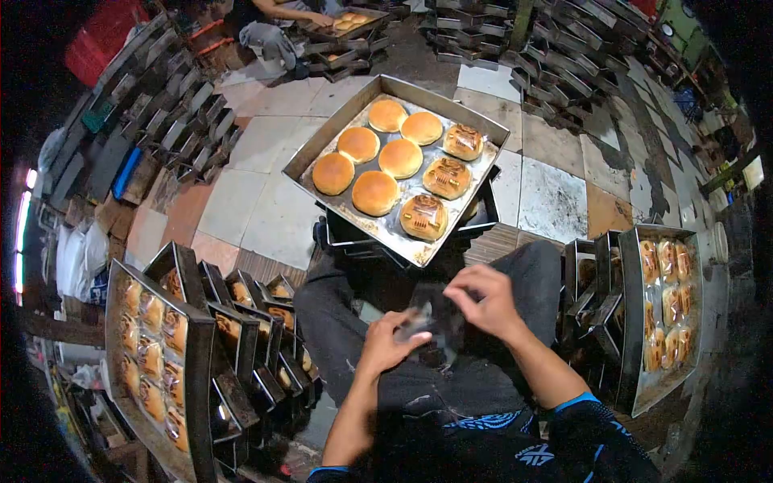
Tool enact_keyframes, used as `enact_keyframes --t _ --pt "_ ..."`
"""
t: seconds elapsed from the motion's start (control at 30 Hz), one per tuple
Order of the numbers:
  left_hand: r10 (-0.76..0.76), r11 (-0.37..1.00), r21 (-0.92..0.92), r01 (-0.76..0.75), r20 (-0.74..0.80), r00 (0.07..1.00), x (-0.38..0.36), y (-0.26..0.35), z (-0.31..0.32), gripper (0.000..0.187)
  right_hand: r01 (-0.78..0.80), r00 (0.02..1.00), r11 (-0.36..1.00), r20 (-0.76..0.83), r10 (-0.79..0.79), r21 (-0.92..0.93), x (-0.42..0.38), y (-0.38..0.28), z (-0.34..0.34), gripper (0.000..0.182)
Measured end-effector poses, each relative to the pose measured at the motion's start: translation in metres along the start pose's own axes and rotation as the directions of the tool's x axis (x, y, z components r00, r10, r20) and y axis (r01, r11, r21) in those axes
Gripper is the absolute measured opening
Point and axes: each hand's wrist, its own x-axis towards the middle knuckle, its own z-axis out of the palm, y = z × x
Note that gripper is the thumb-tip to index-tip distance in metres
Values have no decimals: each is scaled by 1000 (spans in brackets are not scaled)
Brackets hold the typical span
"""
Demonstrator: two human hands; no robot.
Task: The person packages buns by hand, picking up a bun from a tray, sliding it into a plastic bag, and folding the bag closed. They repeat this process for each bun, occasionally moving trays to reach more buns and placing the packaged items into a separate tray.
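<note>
A metal tray (pixel 314 193) rests at a tilt on other trays before my knees. It holds several round golden buns (pixel 375 193) without wrapping, and along its right side three buns in printed clear bags (pixel 423 217). Over my lap, my left hand (pixel 390 342) pinches a clear plastic bag (pixel 417 324), blurred by motion. My right hand (pixel 485 299) is raised just right of the bag, fingers curled together. Whether anything thin is between its fingers is too blurred to tell.
Stacked trays of wrapped buns stand at my left (pixel 153 362) and right (pixel 667 306). Piles of empty trays (pixel 173 121) line the back left and back right. Another person's arm (pixel 290 11) reaches to a bun tray at the top. Tiles (pixel 274 201) cover the floor.
</note>
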Motion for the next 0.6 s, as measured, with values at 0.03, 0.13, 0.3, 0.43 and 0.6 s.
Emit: enact_keyframes --t 0.03,0.13,0.3,0.43,0.6 --pt "157 986 -55 -158 -20 987 5 1 -3 27 -107 993 992 -51 110 65 10 -10 -10 8" --pt "-340 567 -819 88 -136 930 13 12 -15 15 -209 964 902 -77 256 378 25 -15 -8 7" --pt "-502 534 -824 -188 -488 714 20 -23 -46 13 71 997 966 21 -78 248 48 -47 39 7" --pt "-642 550 -781 -294 -621 449 10 -55 -79 10 59 984 998 171 -56 -8 130 -5 88 24" --pt "-563 460 -810 -363 -582 587 8 -64 -88 13 373 890 770 433 -140 -517 259 107 166 45"
